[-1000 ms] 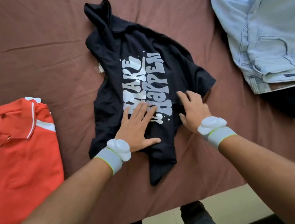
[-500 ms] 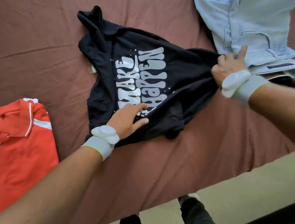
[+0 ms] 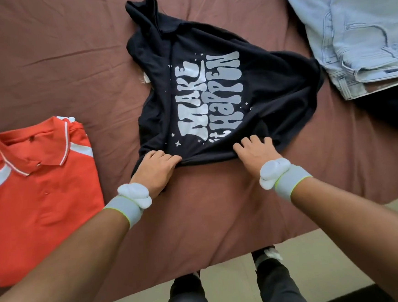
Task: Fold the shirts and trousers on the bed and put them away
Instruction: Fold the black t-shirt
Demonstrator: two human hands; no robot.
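Brown bedsheet point(image 3: 44, 67) held the black tee point(image 3: 272, 92) mid-bed. Half a second before, the right hand point(image 3: 253, 152) had tugged its far side; now it and the left hand point(image 3: 157, 164) both gripped the near hem, likely squaring it for folding.

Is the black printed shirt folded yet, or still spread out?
Not folded. The black shirt lies spread and rumpled, print fully showing; left hand and right hand grip its near hem.

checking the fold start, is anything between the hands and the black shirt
Nothing visible: the left hand and right hand already grip the near edge of the black printed t-shirt directly.
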